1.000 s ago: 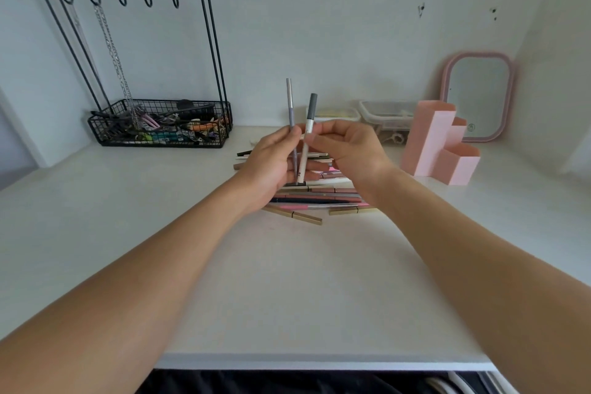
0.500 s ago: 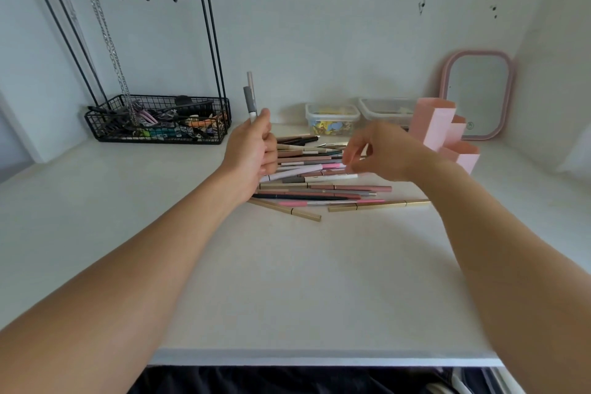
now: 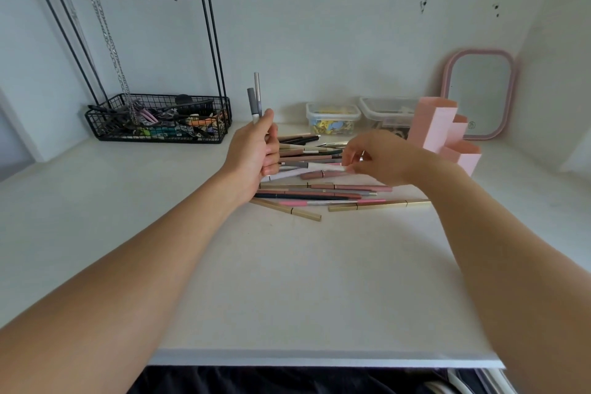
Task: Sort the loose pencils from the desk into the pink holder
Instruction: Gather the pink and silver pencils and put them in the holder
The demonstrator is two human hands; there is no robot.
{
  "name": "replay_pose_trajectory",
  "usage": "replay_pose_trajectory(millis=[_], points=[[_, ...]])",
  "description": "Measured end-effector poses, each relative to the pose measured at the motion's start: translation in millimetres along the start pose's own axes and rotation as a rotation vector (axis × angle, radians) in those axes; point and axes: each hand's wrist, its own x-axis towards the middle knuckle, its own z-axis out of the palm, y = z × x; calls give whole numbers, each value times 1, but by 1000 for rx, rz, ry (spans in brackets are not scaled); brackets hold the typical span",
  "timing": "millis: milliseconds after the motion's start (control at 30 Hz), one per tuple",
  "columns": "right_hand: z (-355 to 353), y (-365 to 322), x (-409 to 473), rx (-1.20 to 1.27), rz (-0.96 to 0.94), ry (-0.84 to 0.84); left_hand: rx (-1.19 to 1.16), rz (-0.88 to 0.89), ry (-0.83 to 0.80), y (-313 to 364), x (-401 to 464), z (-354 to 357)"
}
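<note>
Clamped in the left hand (image 3: 256, 153) are two grey pencils (image 3: 255, 99), held upright with their upper ends standing clear above the thumb. Over the pile, the right hand (image 3: 380, 158) has thumb and fingertips pinched on the end of a white pencil (image 3: 323, 166) that lies across the heap; its other end points toward the left hand.

Under both hands the loose pencils (image 3: 319, 192) lie mostly side by side near the middle of the desk (image 3: 287, 281), with two gold ones at the front of the heap, nearest the front edge. Just behind the right wrist stands the pink holder (image 3: 438, 125), a stepped block toward the back right corner. Along the back edge sit two clear boxes (image 3: 332, 120), a pink-framed mirror (image 3: 479, 93) leaning on the wall, and, toward the back left corner, a black wire rack (image 3: 160, 118) with hooks above its basket.
</note>
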Motion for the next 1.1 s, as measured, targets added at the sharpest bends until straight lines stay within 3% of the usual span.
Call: replay_pose_trajectory(millis=[133, 333, 600, 833, 900, 1000, 1100], points=[[-10, -5, -3, 243, 68, 95, 5, 47, 27, 2, -1, -1], [14, -51, -1, 1112, 57, 114, 118, 113, -63, -1, -7, 6], [37, -77, 2, 1390, -2, 42, 157, 183, -103, -8, -9, 9], [40, -77, 4, 1250, 97, 124, 291, 192, -44, -11, -5, 9], [37, -72, 6, 1026, 107, 172, 288, 189, -2, -10, -1, 7], [23, -55, 8, 486, 29, 279, 259, 183, 29, -8, 3, 5], [2, -34, 1, 132, -20, 157, 153, 149, -15, -5, -1, 6]])
